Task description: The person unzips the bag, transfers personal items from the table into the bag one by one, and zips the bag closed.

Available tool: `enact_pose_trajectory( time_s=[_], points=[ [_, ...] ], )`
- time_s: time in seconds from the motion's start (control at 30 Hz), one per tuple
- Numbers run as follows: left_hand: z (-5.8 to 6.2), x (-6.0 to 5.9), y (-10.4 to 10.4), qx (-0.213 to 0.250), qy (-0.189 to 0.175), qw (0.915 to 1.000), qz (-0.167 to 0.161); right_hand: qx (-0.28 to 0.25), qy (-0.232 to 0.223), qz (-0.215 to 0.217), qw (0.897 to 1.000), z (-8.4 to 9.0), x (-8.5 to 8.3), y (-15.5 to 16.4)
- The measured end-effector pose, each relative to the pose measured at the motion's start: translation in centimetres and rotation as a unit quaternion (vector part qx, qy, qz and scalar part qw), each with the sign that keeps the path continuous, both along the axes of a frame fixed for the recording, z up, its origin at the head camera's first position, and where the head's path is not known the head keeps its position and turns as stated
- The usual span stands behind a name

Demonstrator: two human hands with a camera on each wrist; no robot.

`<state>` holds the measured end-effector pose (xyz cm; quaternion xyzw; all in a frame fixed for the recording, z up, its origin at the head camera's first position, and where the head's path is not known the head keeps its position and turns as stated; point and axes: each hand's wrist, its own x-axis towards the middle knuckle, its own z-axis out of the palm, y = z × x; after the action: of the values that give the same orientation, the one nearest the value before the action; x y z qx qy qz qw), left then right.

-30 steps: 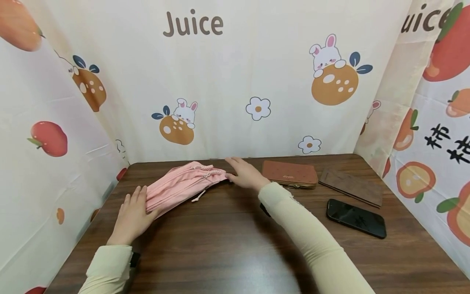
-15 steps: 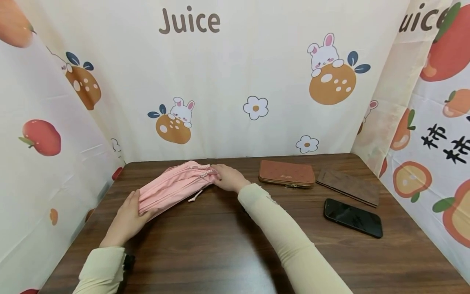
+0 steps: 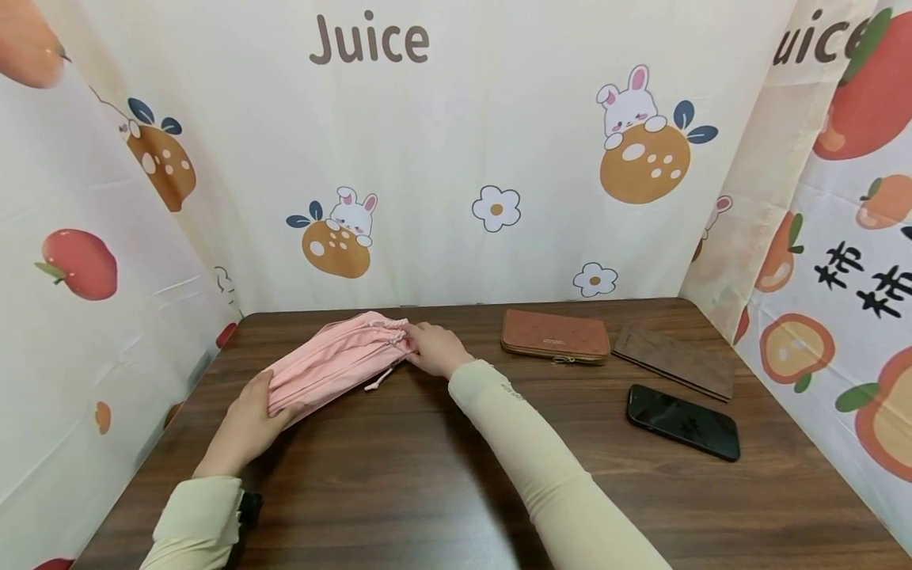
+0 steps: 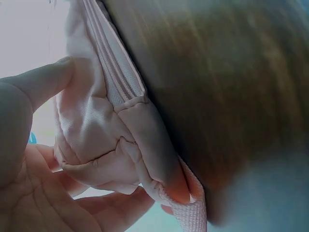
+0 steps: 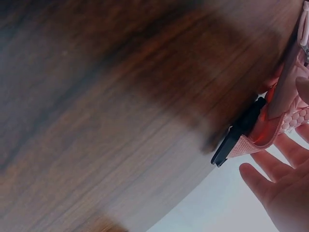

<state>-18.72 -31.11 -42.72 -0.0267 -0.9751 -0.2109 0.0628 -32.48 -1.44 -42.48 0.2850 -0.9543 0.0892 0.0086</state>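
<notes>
A pink cloth bag [image 3: 338, 360] with a zipper, a braided cord and webbing straps lies slantwise at the table's back left. My left hand [image 3: 249, 423] grips its left end, the thumb on the front side and the fingers behind, beside a webbing loop [image 4: 190, 208] in the left wrist view. At the other end, my right hand [image 3: 436, 350] holds the bag near the knotted cord. A black plastic buckle [image 5: 236, 133] on a strap sticks out there in the right wrist view, below the curved fingers [image 5: 273, 166].
On the right of the brown wooden table [image 3: 427, 475] lie a reddish-brown zip wallet [image 3: 556, 334], a flat dark-brown wallet [image 3: 673, 360] and a black phone [image 3: 684, 422]. A fruit-print curtain [image 3: 442, 158] stands close behind the table and along both sides.
My right hand has come left from beside the bag's right end and taken hold of it. The left hand keeps its grip; the bag has hardly moved.
</notes>
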Motion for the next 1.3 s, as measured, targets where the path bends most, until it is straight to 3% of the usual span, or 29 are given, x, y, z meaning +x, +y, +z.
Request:
enact_pose_trajectory(
  time_s=[0.67,1.3],
  points=[
    [0.2,0.3,1.0,0.000,-0.005,0.9999,-0.013,-0.016,-0.003,0.024,1.000,-0.9,-0.4,2.3],
    [0.2,0.6,2.6,0.002,0.005,0.9994,-0.035,-0.017,0.002,0.031,0.999,-0.7,0.9,5.3]
  ],
)
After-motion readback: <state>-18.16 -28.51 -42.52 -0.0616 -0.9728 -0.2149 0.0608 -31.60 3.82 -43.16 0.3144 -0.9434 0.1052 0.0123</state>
